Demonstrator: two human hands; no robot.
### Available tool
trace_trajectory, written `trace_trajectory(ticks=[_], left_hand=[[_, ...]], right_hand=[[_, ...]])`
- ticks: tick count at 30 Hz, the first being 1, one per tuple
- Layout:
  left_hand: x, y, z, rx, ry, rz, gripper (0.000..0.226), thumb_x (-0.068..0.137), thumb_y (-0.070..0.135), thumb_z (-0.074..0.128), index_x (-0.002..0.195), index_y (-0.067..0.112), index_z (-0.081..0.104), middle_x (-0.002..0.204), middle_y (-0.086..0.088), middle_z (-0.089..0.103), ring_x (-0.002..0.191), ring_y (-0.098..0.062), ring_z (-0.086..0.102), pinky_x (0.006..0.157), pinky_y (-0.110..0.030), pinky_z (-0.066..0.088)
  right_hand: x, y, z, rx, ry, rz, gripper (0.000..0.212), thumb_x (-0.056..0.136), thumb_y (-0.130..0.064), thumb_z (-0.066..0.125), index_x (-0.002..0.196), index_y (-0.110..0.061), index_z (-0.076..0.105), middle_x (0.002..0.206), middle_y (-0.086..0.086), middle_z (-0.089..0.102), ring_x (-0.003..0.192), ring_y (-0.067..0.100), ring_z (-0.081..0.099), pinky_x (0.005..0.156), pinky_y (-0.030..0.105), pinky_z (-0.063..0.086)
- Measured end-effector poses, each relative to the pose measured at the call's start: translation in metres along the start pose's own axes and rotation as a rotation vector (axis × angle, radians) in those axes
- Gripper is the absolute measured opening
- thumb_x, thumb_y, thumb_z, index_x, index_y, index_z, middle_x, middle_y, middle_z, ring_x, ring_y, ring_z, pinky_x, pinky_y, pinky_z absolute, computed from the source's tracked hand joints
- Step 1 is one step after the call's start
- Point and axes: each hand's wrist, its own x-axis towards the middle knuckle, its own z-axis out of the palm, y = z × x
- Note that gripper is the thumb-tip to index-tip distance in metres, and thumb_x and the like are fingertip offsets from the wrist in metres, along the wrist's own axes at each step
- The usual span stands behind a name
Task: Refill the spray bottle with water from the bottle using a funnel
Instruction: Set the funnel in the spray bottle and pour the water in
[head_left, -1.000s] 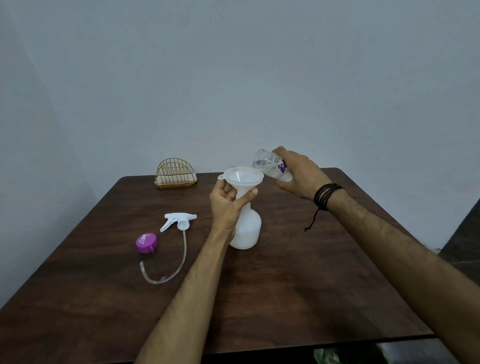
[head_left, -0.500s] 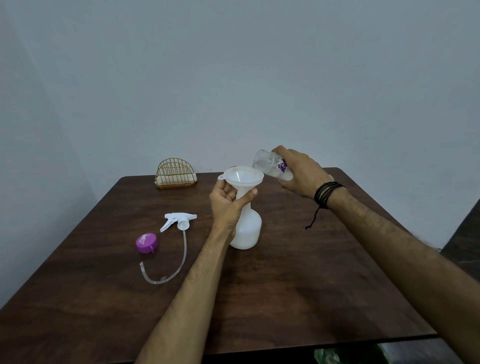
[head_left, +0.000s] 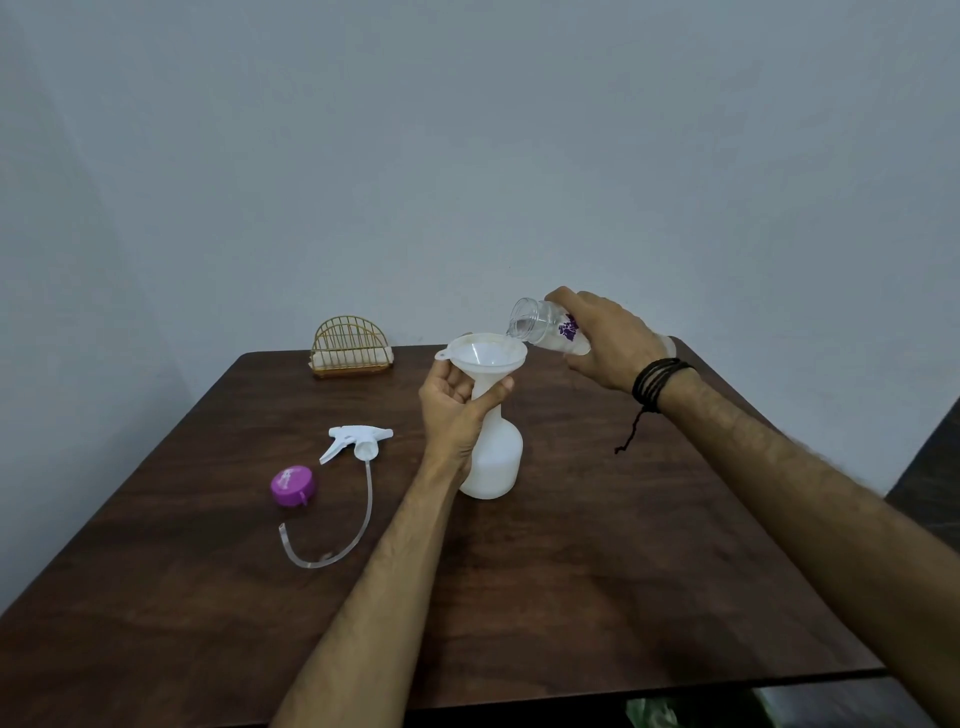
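Left hand (head_left: 457, 410) clamped on funnel (head_left: 485, 358) stem at spray bottle (head_left: 491, 462) neck, frame centre; right hand (head_left: 608, 340) clamped on tilted bottle (head_left: 545, 330), mouth at funnel rim. Pouring under way. Sprayer head (head_left: 358, 439) and cap (head_left: 292, 486) off, lying left on table (head_left: 597, 571); refitting remaining. Fill levels indeterminate.
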Motion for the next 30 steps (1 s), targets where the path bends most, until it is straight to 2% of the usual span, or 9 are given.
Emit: trace_trajectory(ticks=[9, 21, 30], left_hand=[[-0.0004, -0.0006, 0.0004, 0.004, -0.002, 0.001, 0.071, 0.073, -0.013, 0.080, 0.137, -0.001, 0.053, 0.128, -0.012, 0.067, 0.116, -0.019, 0.068, 0.093, -0.029, 0.056], [0.0000, -0.0013, 0.0012, 0.003, -0.002, 0.005, 0.070, 0.073, -0.014, 0.079, 0.136, 0.002, 0.054, 0.126, -0.008, 0.069, 0.115, -0.018, 0.068, 0.093, -0.029, 0.056], [0.0007, -0.0023, 0.0007, 0.010, -0.002, 0.009, 0.071, 0.072, -0.012, 0.081, 0.137, 0.002, 0.054, 0.128, -0.009, 0.068, 0.117, -0.019, 0.067, 0.096, -0.032, 0.056]], right_hand=[[0.0018, 0.0008, -0.0034, -0.045, 0.039, -0.030, 0.048, 0.078, -0.007, 0.064, 0.119, -0.025, 0.046, 0.089, 0.001, 0.054, 0.079, 0.025, 0.054, 0.061, 0.038, 0.047], [0.0060, 0.0027, -0.0078, -0.077, 0.056, -0.044, 0.051, 0.077, -0.007, 0.066, 0.121, -0.025, 0.047, 0.090, 0.002, 0.056, 0.079, 0.026, 0.055, 0.063, 0.041, 0.050], [0.0091, 0.0042, -0.0101, -0.114, 0.071, -0.049, 0.050, 0.077, -0.006, 0.064, 0.121, -0.024, 0.048, 0.088, 0.001, 0.054, 0.077, 0.026, 0.053, 0.060, 0.035, 0.042]])
